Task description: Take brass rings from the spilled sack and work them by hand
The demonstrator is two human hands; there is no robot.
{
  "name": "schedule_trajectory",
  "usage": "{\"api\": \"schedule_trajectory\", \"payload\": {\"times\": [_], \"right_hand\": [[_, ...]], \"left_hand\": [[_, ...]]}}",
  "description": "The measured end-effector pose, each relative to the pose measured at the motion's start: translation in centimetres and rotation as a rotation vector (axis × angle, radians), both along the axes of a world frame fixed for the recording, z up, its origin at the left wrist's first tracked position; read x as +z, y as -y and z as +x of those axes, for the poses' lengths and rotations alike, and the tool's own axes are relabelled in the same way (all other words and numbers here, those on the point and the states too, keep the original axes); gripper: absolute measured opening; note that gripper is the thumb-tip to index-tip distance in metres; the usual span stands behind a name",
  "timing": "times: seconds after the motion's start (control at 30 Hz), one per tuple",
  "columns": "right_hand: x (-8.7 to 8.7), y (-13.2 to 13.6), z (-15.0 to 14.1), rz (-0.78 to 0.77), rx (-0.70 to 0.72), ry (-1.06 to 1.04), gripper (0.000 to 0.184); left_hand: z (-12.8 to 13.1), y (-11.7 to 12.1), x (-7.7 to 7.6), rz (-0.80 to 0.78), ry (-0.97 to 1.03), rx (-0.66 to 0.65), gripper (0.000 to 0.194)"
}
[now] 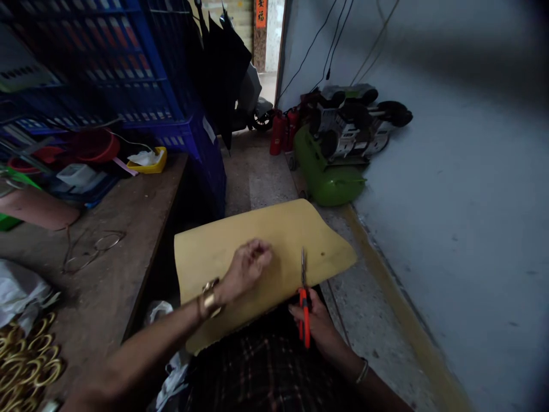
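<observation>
A large tan-yellow sheet of stiff material lies across the person's lap, its right end tapering and bearing a small dark spot. Over its middle is my left hand, slightly blurred, with curled fingers drawn together; whatever they may hold is too small to make out. A gold watch is on that wrist. At the sheet's near edge, my right hand grips red-handled scissors. Their narrow metal blades point away from me over the sheet and look close together.
To the left, a brown workbench carries many gold-coloured rings, a wire loop and a yellow tray. Blue crates stand behind it. A green air compressor and red fire extinguishers stand ahead, near the right wall.
</observation>
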State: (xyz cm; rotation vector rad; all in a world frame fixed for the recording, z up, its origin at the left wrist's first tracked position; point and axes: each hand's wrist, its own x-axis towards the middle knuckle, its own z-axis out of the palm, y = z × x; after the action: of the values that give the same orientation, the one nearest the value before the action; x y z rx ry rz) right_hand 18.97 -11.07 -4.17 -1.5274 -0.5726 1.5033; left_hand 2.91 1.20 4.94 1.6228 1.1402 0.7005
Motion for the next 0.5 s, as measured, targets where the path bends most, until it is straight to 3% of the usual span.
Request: {"api": "schedule_trajectory", "payload": {"times": [0.1,0.13,0.2,0.3,0.5], "right_hand": [[0.5,-0.2,0.1,-0.016,0.044,0.018,0.051],[0.6,-0.3,0.1,-0.018,0.056,0.027,0.051],[0.6,-0.4,0.1,-0.013,0.082,0.037,0.049],[0.6,-0.4,0.0,-0.010,0.098,0.044,0.048],[0.9,-0.3,-0.1,-0.012,0.091,0.032,0.055]], "left_hand": [[-1.2,6.3,-0.6,-0.708,0.231,-0.092,0.038],[-1.5,7.9,-1.2,-0.935,0.286,-0.035,0.043],[-2.0,9.8,-2.8,-1.197,0.372,0.120,0.048],[-1.9,10.6,-4.6,-1.340,0.499,0.268,0.052],[0.3,10.0,-6.4,-1.404,0.718,0.483,0.069]]}}
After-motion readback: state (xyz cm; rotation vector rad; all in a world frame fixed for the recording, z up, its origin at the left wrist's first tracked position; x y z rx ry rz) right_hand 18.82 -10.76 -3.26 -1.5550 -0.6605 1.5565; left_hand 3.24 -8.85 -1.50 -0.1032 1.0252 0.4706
